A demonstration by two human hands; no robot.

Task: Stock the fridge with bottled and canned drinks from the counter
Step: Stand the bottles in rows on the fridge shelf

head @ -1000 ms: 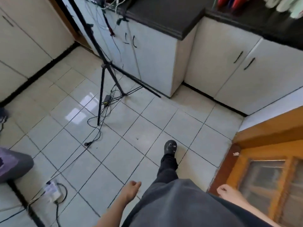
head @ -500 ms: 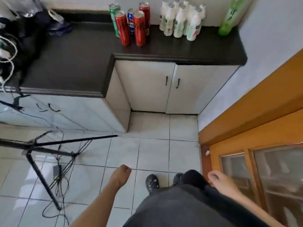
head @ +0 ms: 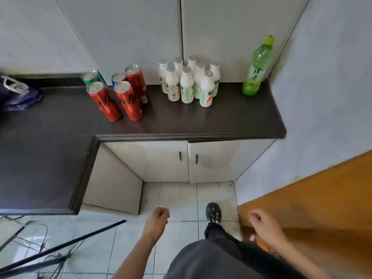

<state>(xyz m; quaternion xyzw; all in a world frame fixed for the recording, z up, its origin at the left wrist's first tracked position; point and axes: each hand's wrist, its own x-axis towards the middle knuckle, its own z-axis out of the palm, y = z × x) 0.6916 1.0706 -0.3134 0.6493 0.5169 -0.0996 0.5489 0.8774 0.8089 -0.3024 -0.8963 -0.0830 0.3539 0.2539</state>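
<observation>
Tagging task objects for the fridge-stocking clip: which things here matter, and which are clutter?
Job: red cans, green can, blue can, white bottles, green bottle, all on the counter.
Lying about: purple bag, tripod leg, wooden door.

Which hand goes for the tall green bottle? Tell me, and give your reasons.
Right. The right hand hangs empty in line with the green bottle at the counter's right end; the left hand sits nearer the red cans.
</observation>
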